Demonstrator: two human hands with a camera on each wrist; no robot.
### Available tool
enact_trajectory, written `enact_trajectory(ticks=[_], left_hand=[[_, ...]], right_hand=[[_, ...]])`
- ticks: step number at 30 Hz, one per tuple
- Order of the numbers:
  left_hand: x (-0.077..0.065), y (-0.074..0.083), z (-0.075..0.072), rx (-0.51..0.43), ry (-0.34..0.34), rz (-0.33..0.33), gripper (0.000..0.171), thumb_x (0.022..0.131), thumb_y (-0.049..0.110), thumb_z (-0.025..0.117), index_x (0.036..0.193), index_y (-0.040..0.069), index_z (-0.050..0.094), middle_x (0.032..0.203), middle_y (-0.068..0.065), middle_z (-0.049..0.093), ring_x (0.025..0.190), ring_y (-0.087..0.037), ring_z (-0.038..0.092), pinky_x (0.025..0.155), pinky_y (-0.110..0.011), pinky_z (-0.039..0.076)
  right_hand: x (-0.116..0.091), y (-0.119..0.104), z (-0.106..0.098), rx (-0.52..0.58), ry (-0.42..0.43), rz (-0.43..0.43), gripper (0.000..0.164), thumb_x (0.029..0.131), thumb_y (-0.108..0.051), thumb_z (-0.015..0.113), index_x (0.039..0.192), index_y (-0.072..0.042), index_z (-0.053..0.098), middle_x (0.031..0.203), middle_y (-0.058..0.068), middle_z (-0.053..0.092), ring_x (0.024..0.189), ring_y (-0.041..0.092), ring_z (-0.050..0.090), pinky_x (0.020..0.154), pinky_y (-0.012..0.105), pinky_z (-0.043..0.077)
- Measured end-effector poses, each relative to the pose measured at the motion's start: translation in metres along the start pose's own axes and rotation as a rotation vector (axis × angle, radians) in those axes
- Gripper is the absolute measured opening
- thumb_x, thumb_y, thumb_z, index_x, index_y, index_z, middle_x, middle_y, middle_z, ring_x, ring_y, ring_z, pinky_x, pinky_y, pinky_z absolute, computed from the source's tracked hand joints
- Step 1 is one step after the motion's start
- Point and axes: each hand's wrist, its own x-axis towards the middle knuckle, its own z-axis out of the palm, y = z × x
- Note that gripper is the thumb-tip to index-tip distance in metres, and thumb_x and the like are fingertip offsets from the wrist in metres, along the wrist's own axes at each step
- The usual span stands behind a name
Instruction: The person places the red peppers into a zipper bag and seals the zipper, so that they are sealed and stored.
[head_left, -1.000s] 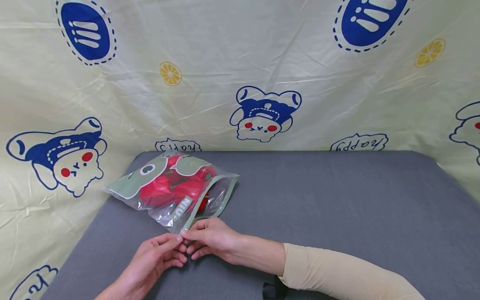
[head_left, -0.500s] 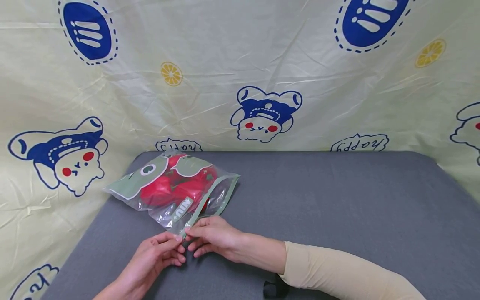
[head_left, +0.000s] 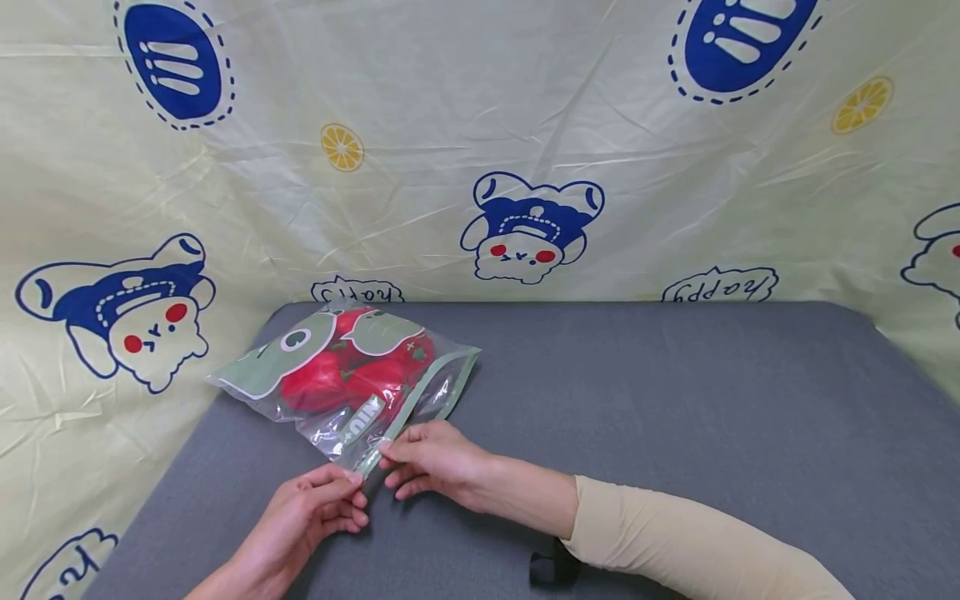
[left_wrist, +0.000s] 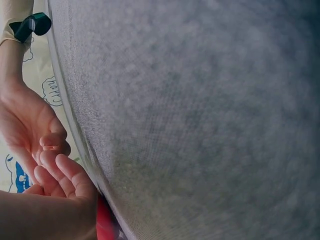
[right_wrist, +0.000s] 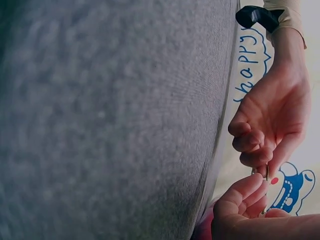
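A clear zip bag with green print and a green-edged mouth lies at the left of the grey surface. Inside it are several red peppers with green stems. My left hand pinches the bag's near corner between thumb and index finger. Just to the right and a little farther along the green edge, my right hand pinches the strip with thumb and fingertips. Both wrist views show the left hand and the right hand close together; little of the bag appears there.
The grey cloth-covered table extends to the right of the bag. A pale printed sheet hangs behind and at both sides. A black wrist device sits under the right forearm's beige sleeve.
My right hand has slid a short way along the green edge, up and right from the left hand, and the gap between them has grown. The left hand has hardly moved.
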Motion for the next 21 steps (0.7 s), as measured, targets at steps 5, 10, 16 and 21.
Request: enact_trajectory(ticks=[5,10,16,21], left_hand=[[0.0,0.001,0.0,0.001,0.009,-0.015,0.012,0.094,0.017,0.062,0.096,0.005,0.066,0.083,-0.006,0.066,0.075,-0.019,0.065,0.078,-0.035,0.055],[0.0,-0.001,-0.003,-0.004,-0.026,0.016,0.011,0.096,0.016,0.059,0.094,0.007,0.066,0.083,-0.005,0.066,0.075,-0.018,0.065,0.078,-0.033,0.055],[0.001,-0.003,-0.004,-0.005,-0.028,0.019,0.011,0.097,0.015,0.058,0.093,0.008,0.066,0.081,-0.006,0.066,0.074,-0.018,0.065,0.078,-0.033,0.055],[0.001,-0.003,-0.004,-0.003,-0.019,0.016,0.01,0.096,0.015,0.06,0.093,0.008,0.066,0.081,-0.006,0.066,0.074,-0.018,0.065,0.078,-0.033,0.055]], right_hand=[[0.0,-0.002,-0.004,-0.001,-0.006,-0.001,0.018,0.098,-0.014,0.06,0.097,0.004,0.064,0.087,0.009,0.065,0.069,0.012,0.063,0.063,0.026,0.056],[0.001,-0.003,-0.007,-0.01,-0.004,-0.01,0.018,0.097,-0.014,0.061,0.097,0.004,0.064,0.087,0.009,0.065,0.07,0.012,0.063,0.065,0.027,0.056],[0.001,-0.004,-0.01,-0.016,0.0,-0.014,0.018,0.097,-0.014,0.061,0.098,0.004,0.065,0.087,0.009,0.065,0.07,0.013,0.064,0.066,0.027,0.056],[0.003,-0.004,-0.011,-0.016,0.003,-0.017,0.018,0.097,-0.013,0.061,0.099,0.005,0.065,0.087,0.01,0.066,0.069,0.013,0.064,0.066,0.027,0.056]])
